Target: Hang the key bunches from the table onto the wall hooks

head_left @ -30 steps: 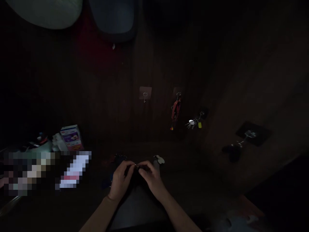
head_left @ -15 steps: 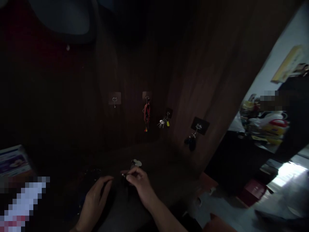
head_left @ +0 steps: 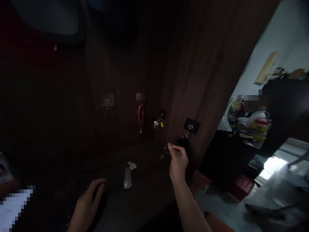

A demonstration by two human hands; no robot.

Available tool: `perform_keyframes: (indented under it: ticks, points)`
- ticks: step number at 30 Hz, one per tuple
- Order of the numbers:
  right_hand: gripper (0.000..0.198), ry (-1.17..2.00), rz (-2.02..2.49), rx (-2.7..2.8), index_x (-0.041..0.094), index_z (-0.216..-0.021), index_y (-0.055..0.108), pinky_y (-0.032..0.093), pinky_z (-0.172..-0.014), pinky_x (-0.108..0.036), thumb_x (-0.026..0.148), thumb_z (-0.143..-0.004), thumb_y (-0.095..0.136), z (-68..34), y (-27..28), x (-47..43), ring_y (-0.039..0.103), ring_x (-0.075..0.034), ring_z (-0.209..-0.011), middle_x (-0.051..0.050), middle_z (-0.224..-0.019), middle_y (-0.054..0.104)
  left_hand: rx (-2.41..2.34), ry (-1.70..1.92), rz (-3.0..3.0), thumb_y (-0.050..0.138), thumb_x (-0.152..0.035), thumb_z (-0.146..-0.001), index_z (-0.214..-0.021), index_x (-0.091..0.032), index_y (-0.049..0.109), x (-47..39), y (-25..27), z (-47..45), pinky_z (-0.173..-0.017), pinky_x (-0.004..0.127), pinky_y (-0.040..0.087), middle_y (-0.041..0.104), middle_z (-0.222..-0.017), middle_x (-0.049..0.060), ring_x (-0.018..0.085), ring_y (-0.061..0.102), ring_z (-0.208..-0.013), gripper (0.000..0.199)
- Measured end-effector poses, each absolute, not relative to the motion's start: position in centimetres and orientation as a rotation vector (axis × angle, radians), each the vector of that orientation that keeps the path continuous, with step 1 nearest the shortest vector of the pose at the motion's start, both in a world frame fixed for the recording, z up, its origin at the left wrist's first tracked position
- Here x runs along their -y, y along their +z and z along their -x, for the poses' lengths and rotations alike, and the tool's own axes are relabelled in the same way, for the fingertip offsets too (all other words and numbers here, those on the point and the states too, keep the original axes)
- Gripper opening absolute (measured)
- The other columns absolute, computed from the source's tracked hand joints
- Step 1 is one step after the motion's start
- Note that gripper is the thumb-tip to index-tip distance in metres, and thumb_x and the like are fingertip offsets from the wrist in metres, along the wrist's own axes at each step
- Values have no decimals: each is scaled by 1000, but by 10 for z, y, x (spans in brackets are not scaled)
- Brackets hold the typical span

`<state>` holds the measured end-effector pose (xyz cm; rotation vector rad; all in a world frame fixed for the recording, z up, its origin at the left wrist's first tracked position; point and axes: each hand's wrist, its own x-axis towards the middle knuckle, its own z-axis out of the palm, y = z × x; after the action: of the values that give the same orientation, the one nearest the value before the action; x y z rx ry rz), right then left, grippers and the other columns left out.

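Note:
My right hand (head_left: 178,161) pinches a small, dark bunch of keys (head_left: 165,152) that hangs from its fingertips, just below the hook on the right side panel. On that hook (head_left: 190,127) dark items hang by a ring, partly hidden behind my hand. Over the dark wooden shelf (head_left: 145,190), my left hand (head_left: 88,199) stays low with loosely bent fingers, thumb apart, holding nothing visible. Between the hands lies a grey key fob (head_left: 127,179) with pale round tags (head_left: 131,166). Dim, thin shiny items beside my left hand are too dark to name.
On the back panel are a bare hook (head_left: 107,101) and one carrying a red strap (head_left: 141,116). Silver keys with a yellow tag (head_left: 162,124) hang near the corner. Bags (head_left: 256,124) fill a dark surface at right, and a dark red box (head_left: 242,187) sits on the floor.
My right hand has moved right and up from the shelf with the keys, uncovering the grey fob. My left hand stays near its place. The view has turned slightly right.

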<state>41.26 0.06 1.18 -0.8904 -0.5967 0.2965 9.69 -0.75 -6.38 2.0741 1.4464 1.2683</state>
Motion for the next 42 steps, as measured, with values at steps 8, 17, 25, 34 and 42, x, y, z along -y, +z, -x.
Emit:
perform_keyframes:
  ticks: [8, 17, 25, 34, 42]
  points:
    - [23, 99, 1025, 703, 18, -71, 58, 48, -75, -33, 38, -68, 69, -430, -23, -12, 63, -17, -78, -4, -78, 68, -1423, 1182, -2066, 46, -43, -85, -97, -28, 58, 10, -61, -99, -61, 22, 55, 69, -79, -4, 16, 69, -69, 22]
    - [29, 343, 1186, 691, 20, -70, 56, 44, -71, -31, 45, -62, 69, -434, -63, -18, 59, -18, -75, -1, -74, 64, -1427, 1135, -2090, 45, -43, -86, -98, -27, 58, 9, -63, -98, -63, 22, 54, 69, -81, -3, 16, 68, -71, 23]
    - [18, 790, 1107, 901, 19, -66, 62, 47, -67, -30, 34, -59, 70, -374, -58, -38, 61, -18, -67, -1, -65, 66, -1398, 1143, -2128, 45, -41, -86, -95, -28, 59, 10, -60, -101, -68, 21, 53, 69, -84, -4, 15, 69, -75, 21]
    - [20, 899, 928, 918, 22, -75, 61, 48, -67, -28, 41, -70, 63, -365, -32, -30, 62, -17, -73, 0, -70, 64, -1406, 1070, -2106, 42, -40, -88, -95, -28, 57, 13, -54, -102, -67, 22, 53, 69, -83, -3, 15, 68, -75, 20]
    - [19, 689, 1448, 1624, 25, -92, 67, 42, -90, -37, 35, -77, 59, -447, -34, 21, 59, -23, -98, -4, -98, 67, -1405, 1071, -2131, 42, -39, -89, -100, -28, 58, 15, -53, -105, -72, 25, 54, 70, -92, -3, 16, 68, -83, 22]
